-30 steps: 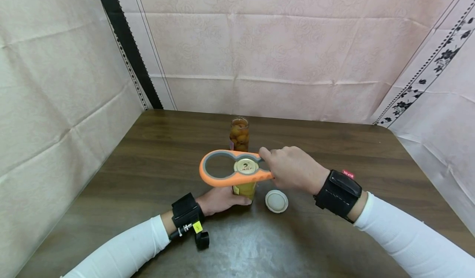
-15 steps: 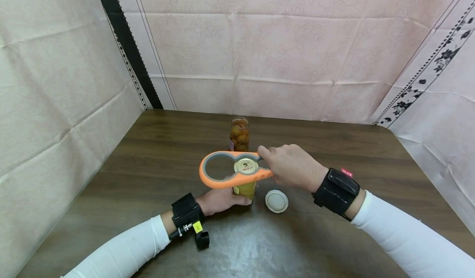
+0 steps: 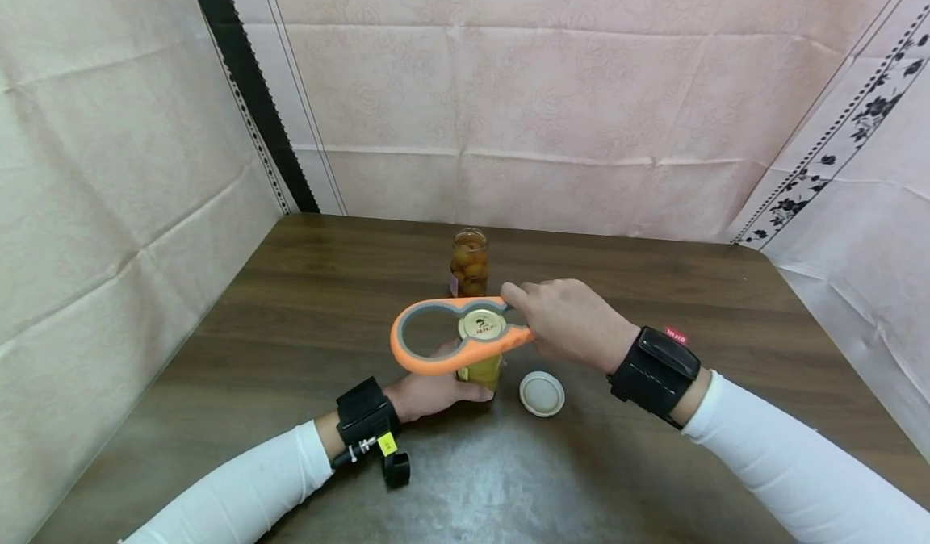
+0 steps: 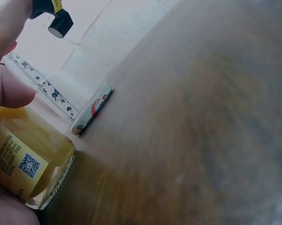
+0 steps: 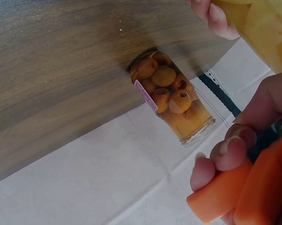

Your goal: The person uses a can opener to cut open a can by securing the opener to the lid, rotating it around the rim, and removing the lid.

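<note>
In the head view my left hand (image 3: 429,392) grips the lower part of a glass jar of yellow fruit (image 3: 481,374) standing on the table. The left wrist view shows that jar's printed label (image 4: 9,161) and my thumb at its side. An orange and grey jar opener (image 3: 472,354) lies level around the jar's gold lid (image 3: 482,324), the lid sitting in its smaller notch. Its handles are held by my right hand (image 3: 565,322); the right wrist view shows fingers curled about the orange handles (image 5: 223,192). The opener hides the jar's upper part.
Behind the jar stands an open glass jar of brown round fruit (image 3: 469,268), upright. A loose lid (image 3: 542,394) lies underside up on the brown wooden table (image 3: 334,302), right of the yellow jar. Cloth curtains (image 3: 567,108) hang around the table.
My right hand has shifted slightly left and away from me, turning the jar opener a little counterclockwise; its far left end has come nearer. My left hand and the jar stay put.
</note>
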A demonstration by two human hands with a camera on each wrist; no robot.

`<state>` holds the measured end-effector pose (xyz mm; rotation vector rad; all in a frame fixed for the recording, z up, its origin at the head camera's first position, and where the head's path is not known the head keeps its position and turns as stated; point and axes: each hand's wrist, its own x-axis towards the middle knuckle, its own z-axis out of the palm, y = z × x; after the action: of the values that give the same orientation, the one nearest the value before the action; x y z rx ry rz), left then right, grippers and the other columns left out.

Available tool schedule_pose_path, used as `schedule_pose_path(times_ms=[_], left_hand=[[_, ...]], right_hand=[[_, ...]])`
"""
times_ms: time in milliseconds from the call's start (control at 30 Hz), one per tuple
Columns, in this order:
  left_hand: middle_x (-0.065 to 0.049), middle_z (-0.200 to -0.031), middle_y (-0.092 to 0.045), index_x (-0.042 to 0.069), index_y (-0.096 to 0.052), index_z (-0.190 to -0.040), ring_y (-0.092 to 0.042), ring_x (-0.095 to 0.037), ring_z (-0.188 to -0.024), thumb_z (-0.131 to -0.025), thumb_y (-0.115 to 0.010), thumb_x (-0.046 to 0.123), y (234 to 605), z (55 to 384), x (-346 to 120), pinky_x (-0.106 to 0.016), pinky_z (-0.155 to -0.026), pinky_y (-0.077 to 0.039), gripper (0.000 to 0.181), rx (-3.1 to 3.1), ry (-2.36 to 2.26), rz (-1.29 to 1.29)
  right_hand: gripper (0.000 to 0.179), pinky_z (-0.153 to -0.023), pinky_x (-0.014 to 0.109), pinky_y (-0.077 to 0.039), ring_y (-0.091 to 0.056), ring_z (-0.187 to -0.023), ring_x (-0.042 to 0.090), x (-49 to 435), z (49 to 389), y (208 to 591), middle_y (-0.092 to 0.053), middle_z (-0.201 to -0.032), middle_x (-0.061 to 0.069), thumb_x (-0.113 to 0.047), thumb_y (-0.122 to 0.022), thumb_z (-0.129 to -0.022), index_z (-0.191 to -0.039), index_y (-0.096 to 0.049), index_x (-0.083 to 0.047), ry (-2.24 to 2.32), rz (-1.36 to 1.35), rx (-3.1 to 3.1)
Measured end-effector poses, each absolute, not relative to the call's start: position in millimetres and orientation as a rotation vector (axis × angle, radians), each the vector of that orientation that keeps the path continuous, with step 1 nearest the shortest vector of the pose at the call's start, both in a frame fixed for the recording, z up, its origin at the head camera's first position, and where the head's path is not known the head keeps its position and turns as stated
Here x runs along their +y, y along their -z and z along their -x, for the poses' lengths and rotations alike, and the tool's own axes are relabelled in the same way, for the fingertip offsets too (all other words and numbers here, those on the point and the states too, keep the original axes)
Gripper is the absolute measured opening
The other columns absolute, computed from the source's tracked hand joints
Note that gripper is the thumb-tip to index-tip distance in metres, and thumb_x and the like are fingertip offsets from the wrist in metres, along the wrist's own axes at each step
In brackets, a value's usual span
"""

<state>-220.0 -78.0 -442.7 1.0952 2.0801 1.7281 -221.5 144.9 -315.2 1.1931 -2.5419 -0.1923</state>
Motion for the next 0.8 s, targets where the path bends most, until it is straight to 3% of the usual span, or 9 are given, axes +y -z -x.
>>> schedule_pose_path(times_ms=[333,533,800], left_hand=[[0.005,-0.172,-0.011,0.036,-0.014,-0.162,-0.02,-0.008,-0.155,-0.085,-0.076,-0.003,444.4,219.0,-78.4,-0.024,-0.119,-0.028,0.106,1.984,-1.7,-0.992],[0.011,-0.171,-0.013,0.042,-0.015,-0.161,-0.021,-0.006,-0.154,-0.085,-0.075,-0.002,442.9,218.5,-78.5,-0.03,-0.12,-0.028,0.106,1.986,-1.678,-0.963],[0.015,-0.168,-0.021,0.038,-0.023,-0.16,-0.024,-0.01,-0.154,-0.087,-0.075,0.002,443.1,218.4,-79.4,-0.039,-0.121,-0.027,0.097,2.013,-1.64,-0.934]], right_hand=[[0.037,-0.055,0.029,-0.047,-0.053,-0.057,0.014,145.5,225.7,317.3,-0.056,-0.071,-0.002,0.001,-0.075,-0.07,-0.097,-0.054,-0.013,0.185,-1.223,-2.455],[0.04,-0.059,0.031,-0.047,-0.051,-0.057,0.014,145.4,227.2,316.3,-0.056,-0.072,-0.003,0.001,-0.076,-0.069,-0.098,-0.053,-0.015,0.166,-1.229,-2.476],[0.043,-0.063,0.031,-0.046,-0.053,-0.062,0.016,145.1,229.3,315.9,-0.057,-0.075,-0.002,0.003,-0.076,-0.07,-0.1,-0.053,-0.016,0.155,-1.235,-2.479]])
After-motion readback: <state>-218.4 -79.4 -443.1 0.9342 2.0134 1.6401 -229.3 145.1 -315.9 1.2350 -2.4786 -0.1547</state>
